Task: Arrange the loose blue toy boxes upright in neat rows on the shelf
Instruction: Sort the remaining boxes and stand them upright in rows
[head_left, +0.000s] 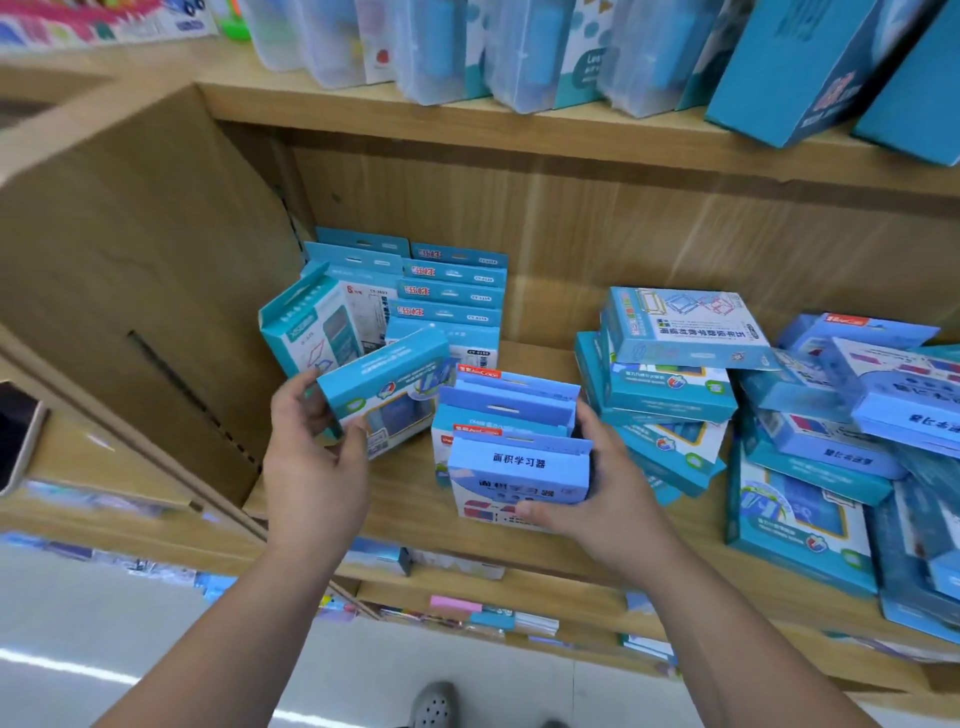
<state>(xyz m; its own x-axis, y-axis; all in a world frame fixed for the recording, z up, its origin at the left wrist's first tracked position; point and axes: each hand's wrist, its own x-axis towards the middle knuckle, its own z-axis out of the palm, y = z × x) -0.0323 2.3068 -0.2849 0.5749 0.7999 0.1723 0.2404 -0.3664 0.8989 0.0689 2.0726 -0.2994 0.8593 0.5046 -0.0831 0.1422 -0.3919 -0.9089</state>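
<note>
Two hands are gripping: left hand is clamping a tilted teal box, at 9 o'clock of the upright blue box that the right hand is clasping.

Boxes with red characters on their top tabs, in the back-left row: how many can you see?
4, standing one behind another: the rearmost box, the second box, the third box and the front box. More may be hidden behind them.
</note>
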